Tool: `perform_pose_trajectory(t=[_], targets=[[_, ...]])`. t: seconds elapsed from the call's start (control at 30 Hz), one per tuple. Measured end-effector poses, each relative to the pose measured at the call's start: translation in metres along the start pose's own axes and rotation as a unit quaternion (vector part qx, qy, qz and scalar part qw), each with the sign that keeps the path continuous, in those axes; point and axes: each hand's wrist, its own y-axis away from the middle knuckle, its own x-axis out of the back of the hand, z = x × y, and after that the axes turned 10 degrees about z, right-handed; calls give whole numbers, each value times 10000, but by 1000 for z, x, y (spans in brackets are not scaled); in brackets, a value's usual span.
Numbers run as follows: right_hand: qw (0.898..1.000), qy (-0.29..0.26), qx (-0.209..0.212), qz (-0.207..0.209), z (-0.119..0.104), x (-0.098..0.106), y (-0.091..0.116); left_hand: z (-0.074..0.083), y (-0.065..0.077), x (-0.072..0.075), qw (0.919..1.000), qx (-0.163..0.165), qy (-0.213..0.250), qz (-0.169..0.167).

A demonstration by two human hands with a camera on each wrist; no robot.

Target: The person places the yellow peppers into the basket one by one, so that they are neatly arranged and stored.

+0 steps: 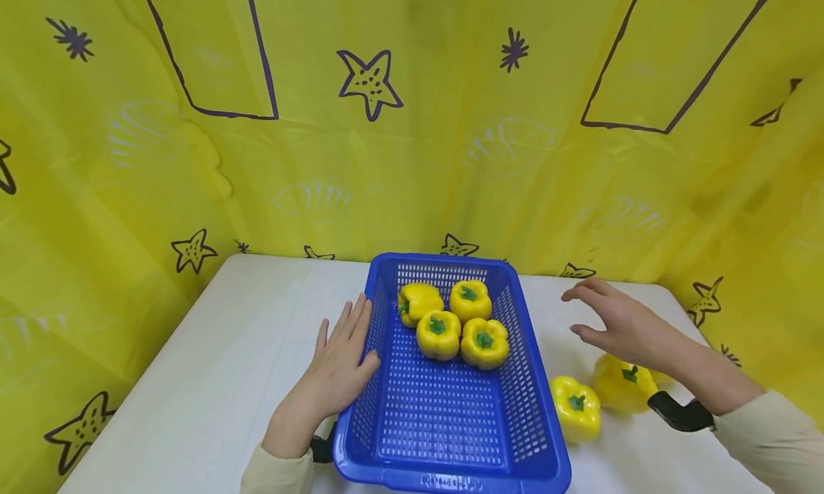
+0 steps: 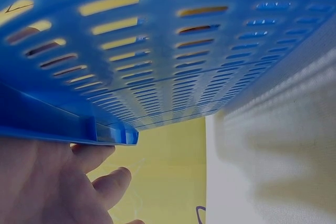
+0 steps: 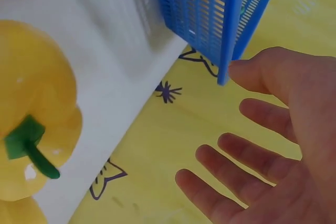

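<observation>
A blue plastic basket (image 1: 444, 426) with slotted walls stands on the white table. Grouped toward its far end are several yellow bell peppers (image 1: 439, 335) with green stems. My left hand (image 1: 337, 358) rests along the basket's left rim, fingers straight and spread; the left wrist view shows it beneath the rim's edge (image 2: 63, 129). To the right of the basket, my right hand (image 1: 618, 322) hovers with nothing in it, fingers loosely bent. Below that hand, more yellow bell peppers (image 1: 575, 409) sit on the table, one partly hidden behind the wrist.
The white table (image 1: 212, 379) extends on both sides of the basket. Behind and beside it hangs a yellow curtain (image 1: 412, 158) printed with dark starfish and shell outlines. Black straps (image 1: 681, 412) circle the wrists.
</observation>
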Motion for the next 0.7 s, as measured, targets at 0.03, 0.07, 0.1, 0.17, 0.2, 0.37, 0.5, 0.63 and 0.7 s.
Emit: perform_pose_trajectory(t=[0.03,0.07,0.1,0.17,0.2,0.37,0.5,0.63,0.7], targets=[[10000,2,-25,-5,2,0,1,0,0,0,10000,2,-2,10],[10000,-13,-44,-12,3,1,2,0,0,0,10000,12,-11,3],[10000,-7,-51,-7,5,1,3,0,0,0,10000,8,-17,14],[10000,8,-78,-12,9,2,5,0,0,0,10000,-12,-7,37],[10000,23,-79,1,11,2,6,0,0,0,10000,-11,-6,32],[9998,97,-101,132,20,1,10,0,-1,2,10000,22,-25,-46],[9998,92,-161,120,27,0,13,0,-1,2,9999,58,-51,-109],[9995,146,-216,189,35,-2,16,-1,-1,2,9999,60,-54,-122],[9993,170,-256,212,40,-2,18,0,-1,2,9999,67,-40,-132]])
